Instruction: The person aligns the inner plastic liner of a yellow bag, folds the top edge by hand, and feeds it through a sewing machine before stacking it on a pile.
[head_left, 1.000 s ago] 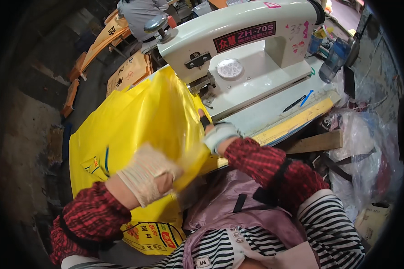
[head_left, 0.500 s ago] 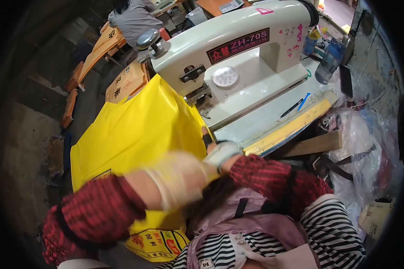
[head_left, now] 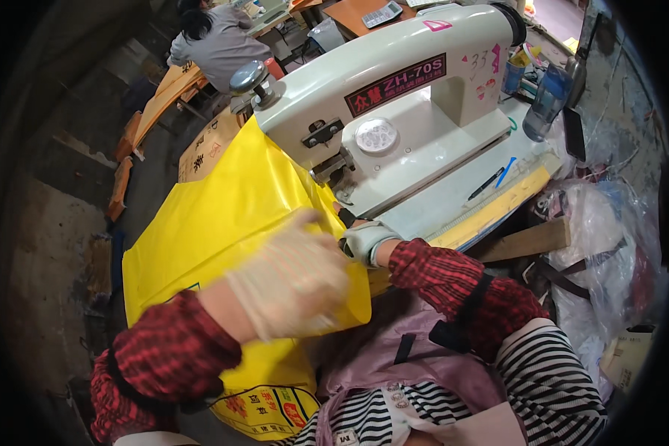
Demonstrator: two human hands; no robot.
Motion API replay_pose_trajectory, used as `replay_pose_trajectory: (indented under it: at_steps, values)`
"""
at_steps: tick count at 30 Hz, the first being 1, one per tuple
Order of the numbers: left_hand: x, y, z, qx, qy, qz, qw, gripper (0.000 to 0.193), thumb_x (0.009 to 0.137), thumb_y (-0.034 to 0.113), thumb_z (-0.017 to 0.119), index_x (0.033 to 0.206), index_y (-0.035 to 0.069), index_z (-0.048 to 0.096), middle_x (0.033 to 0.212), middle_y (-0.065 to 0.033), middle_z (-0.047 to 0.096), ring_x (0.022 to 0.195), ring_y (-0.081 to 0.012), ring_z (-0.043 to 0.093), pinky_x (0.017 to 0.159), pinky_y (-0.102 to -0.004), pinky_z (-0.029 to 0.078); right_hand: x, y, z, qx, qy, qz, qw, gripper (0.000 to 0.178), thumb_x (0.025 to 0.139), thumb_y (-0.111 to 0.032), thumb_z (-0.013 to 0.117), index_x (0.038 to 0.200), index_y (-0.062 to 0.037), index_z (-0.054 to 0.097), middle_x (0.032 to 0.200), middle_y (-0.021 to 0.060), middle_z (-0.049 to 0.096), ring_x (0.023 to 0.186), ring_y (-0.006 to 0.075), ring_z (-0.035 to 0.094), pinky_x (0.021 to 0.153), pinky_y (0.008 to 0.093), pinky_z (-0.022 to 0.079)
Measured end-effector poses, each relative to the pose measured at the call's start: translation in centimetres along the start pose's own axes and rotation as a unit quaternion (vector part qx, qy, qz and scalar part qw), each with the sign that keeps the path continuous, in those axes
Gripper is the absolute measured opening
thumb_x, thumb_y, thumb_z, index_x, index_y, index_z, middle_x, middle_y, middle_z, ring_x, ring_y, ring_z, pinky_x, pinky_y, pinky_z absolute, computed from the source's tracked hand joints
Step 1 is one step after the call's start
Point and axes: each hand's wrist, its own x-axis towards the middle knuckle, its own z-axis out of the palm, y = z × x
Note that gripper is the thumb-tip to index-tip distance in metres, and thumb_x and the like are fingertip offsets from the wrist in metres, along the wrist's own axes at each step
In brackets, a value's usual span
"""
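A large yellow bag (head_left: 208, 201) of woven or plastic sheet reaches up to the stitching head of a white industrial sewing machine (head_left: 394, 74). My left hand (head_left: 293, 275), in a cream work glove, is over the bag's near part; motion smears its fingers, so I cannot make out their grip. At the bag's right edge, just below the stitching head, my right hand (head_left: 368, 241) in a pale glove with dark fingertips is closed on the bag; part of its fingers is hidden. A printed lower part of the bag hangs by my lap.
A black pen (head_left: 485, 183) and a blue stick (head_left: 506, 172) lie on the machine table beside a yellow strip (head_left: 509, 204). Behind are a water bottle (head_left: 544, 104) and a phone (head_left: 574, 135). Clear plastic (head_left: 609, 260) heaps at right. Another person (head_left: 219, 48) sits at the back left.
My left hand has moved slightly up and right over the bag. My right hand has shifted a little right, and more of the bag's near edge shows between the hands.
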Motion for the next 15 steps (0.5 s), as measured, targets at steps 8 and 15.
replay_pose_trajectory:
  at_steps: [8,15]
  values:
    - [4.0,2.8,8.6,-0.122,-0.183,-0.1,0.97,0.039,0.072,0.047,0.062,0.086,0.01,0.065,0.096,-0.0123,0.057,0.095,-0.0282,0.053,0.09,-0.0409,0.038,-3.4,0.6,3.0,0.067,0.065,-0.015,0.996,0.056,0.083,-0.025,0.051,0.135,-0.0106,0.037,0.094,0.0209,0.063,0.079,0.0344,0.062,0.07,0.0438,0.049]
    - [0.8,-1.7,9.8,-0.058,0.059,-0.1,0.991,0.047,0.064,0.051,0.069,0.083,0.008,0.069,0.11,-0.0201,0.056,0.096,-0.0346,0.052,0.082,-0.0452,0.042,-2.4,1.1,4.8,0.091,0.119,-0.034,0.988,0.074,0.082,-0.022,0.052,0.145,-0.0165,0.012,0.079,0.0218,0.062,0.069,0.0365,0.06,0.062,0.044,0.047]
